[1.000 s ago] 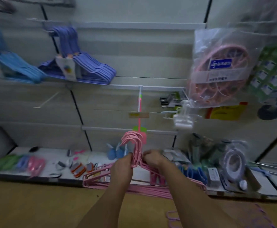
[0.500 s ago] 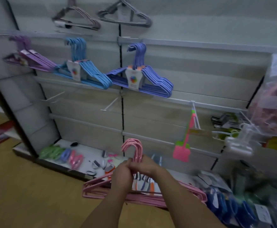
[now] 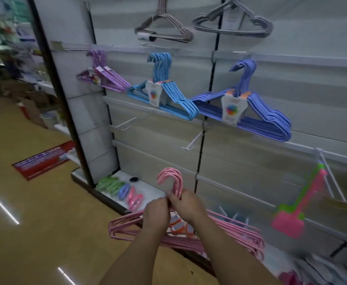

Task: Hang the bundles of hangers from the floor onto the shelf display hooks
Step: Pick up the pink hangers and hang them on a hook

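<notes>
Both hands, left (image 3: pixel 155 212) and right (image 3: pixel 186 206), gripped the pink plastic hanger bundle (image 3: pixel 189 231) at its neck, mid-carry; next likely required threading its hooks onto the empty white wire display hook (image 3: pixel 195 139).

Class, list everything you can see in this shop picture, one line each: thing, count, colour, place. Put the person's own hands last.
pink hanger bundle: one, pink, held low in front of the shelf
purple hanger bundle: one, purple, hung on the left
light blue hanger bundle: one, light blue, hung in the middle
violet-blue hanger bundle: one, violet-blue, hung on the right
grey hanger bundles: two, grey, top row
empty display hooks: two, white, below the hung bundles
floor sticker: one, red, on the floor at left
left hand: grips the pink bundle's neck
right hand: grips the same neck
</notes>
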